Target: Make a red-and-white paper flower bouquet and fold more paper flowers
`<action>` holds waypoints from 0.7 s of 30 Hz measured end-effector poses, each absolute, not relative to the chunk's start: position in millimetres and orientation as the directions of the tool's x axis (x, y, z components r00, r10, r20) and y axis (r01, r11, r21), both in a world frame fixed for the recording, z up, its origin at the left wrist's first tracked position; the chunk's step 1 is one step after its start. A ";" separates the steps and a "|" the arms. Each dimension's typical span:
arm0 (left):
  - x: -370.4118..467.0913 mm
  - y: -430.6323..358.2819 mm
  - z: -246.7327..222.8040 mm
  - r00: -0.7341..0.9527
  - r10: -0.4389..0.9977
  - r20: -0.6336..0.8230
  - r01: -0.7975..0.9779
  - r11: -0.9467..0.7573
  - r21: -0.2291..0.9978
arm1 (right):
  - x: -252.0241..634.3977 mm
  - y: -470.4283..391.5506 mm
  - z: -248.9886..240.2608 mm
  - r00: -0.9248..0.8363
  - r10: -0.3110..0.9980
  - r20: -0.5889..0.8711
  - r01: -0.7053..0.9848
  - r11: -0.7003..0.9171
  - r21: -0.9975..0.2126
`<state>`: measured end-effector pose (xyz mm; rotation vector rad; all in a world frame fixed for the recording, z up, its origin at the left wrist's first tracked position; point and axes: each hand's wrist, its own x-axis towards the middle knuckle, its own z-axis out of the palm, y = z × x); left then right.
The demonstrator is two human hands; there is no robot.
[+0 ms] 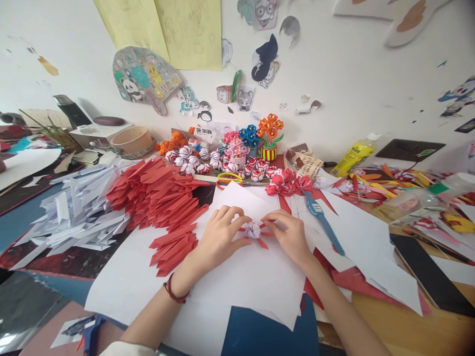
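Note:
In the middle, a small folded paper flower [253, 230] with a white centre and red strips spreading out lies on white paper sheets [237, 282]. My left hand [220, 237], with a dark red cord bracelet [173, 290] on its wrist, curls its thumb and fingers around the flower's left side. On the other side, my right hand [288, 235] pinches a red strip at the flower's upper right edge. Left of my hands lie a heap of folded red paper strips [159, 193] and a heap of white folded strips [79, 207].
Finished red and white paper flowers [287, 182] stand along the back by the wall. Scissors [228, 179] lie before them. On the right are a blue watch [324, 222], a black phone [432, 272] and a yellow bottle [354, 155]. A blue glue gun [91, 333] is lower left.

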<state>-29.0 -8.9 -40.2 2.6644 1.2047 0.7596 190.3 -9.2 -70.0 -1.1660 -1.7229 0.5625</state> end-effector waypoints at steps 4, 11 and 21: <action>-35.6 -5.7 -38.7 0.575 0.739 0.352 0.661 -0.673 0.332 | 191.1 -8.2 -63.5 -0.098 0.893 0.438 0.495 0.426 -0.757; -39.2 -4.9 -45.9 0.576 0.775 0.260 0.721 -0.632 0.284 | 177.2 -20.7 -59.4 -0.334 0.876 0.348 0.585 0.482 -0.652; -44.9 -9.8 -43.2 0.650 0.704 0.285 0.622 -0.709 0.332 | 184.1 -8.2 -75.6 -0.296 0.904 0.309 0.501 0.422 -0.756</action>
